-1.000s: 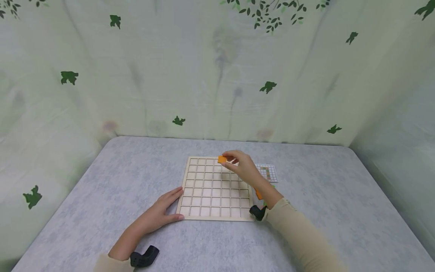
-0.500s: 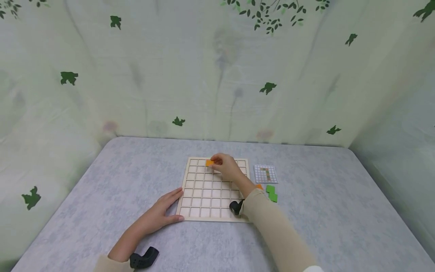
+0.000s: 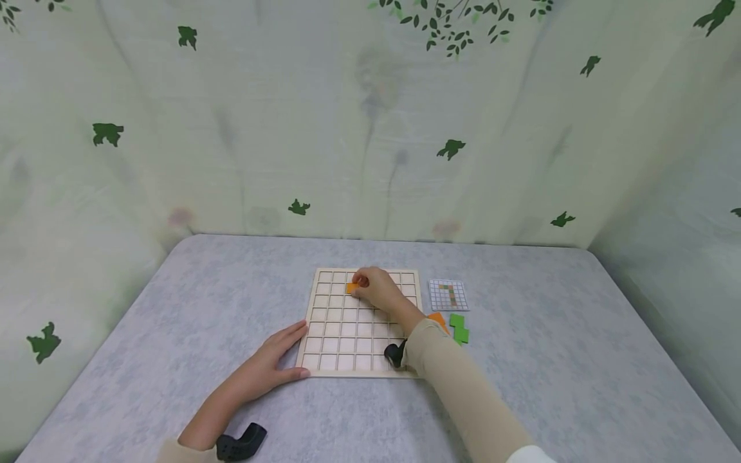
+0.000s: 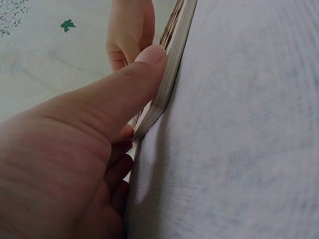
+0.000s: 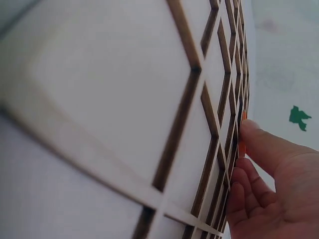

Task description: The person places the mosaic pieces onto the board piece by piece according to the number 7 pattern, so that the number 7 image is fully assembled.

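Pinched in right fingers (image 5: 254, 181): one orange tile (image 3: 350, 288). Located at third column from left, second row from far edge, of board (image 3: 349, 329); whether fully seated, not possible to tell. Left fingers (image 3: 293, 330): nearly straight, gripping nothing, laid against left edge and near left corner of board, apparently to steady.

Step in hand, as judged: setting of a first tile, apparently to match card (image 3: 448, 296). Called for next: squaring to the cell, pressing flat, letting go; then a return to the spares for whichever colour card gives for the neighbouring cell. Worth guarding against: a one-cell miscount.

Board: pale, gridded, flat on worktop (image 3: 550, 334); no other tile in visible cells, some hidden by right arm (image 3: 463, 379).

To right of board: orange spares (image 3: 437, 319), partly hidden, count uncertain; just beside, green tiles (image 3: 457, 321), at least two. Farther back, near board: card, small grid with bent orange-and-green pattern, too small to read cell by cell.
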The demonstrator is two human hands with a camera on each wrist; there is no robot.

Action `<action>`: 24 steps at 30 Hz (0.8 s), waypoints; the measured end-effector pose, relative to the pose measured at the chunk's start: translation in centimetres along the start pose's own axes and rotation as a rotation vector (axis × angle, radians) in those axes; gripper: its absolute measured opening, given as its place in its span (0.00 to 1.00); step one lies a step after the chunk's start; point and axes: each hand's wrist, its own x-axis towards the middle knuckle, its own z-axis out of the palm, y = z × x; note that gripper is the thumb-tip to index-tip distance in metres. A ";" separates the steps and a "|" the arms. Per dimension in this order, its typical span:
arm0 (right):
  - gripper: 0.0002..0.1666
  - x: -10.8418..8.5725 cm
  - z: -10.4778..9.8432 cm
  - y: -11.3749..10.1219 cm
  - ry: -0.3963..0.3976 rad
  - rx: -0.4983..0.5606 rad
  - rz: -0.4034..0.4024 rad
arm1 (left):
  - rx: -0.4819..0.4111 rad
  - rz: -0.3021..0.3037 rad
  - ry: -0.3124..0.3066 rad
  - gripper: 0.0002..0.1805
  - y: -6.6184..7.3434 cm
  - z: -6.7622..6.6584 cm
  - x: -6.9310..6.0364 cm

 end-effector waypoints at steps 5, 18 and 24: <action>0.15 0.0 0.0 0.0 -0.040 -0.025 0.018 | -0.003 -0.002 0.002 0.47 0.1 -0.1 -0.1; 0.22 -1.1 -1.2 -0.9 -0.041 0.141 0.040 | -0.003 -0.007 0.004 0.47 -0.2 0.0 0.0; 0.26 -2.4 -3.1 -1.2 0.015 0.229 -0.058 | -0.001 0.006 0.008 0.47 -0.4 0.1 0.1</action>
